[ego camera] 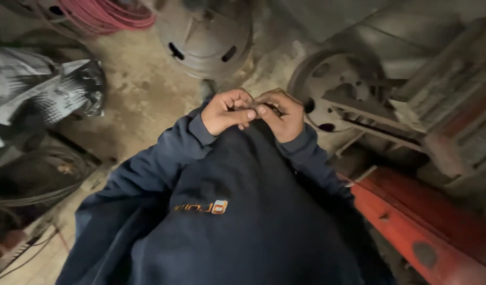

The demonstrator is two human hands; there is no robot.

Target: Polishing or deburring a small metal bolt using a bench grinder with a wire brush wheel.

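Dark and tiny, whatever you are working sits pinched between the fingertips of both your hands, too small and too hidden to name. Your left hand (230,111) is curled into a loose fist with its thumb pressed forward, and your right hand (280,113) meets it knuckle to knuckle, fingers bent tight over the same spot. You hold them close to your chest, just above the navy sweatshirt (237,211), likely so you can look straight down on the small piece and steady one hand against the other.

Beyond your knuckles a grey metal wheel rim (206,34) lies on the dusty concrete floor (142,89), and a second rim (333,87) leans near grey metal framing on your right. A red steel beam (417,232) runs along the lower right. A coil of red hose (108,13) lies at the top left, with crumpled plastic sheeting (47,87) beneath it.
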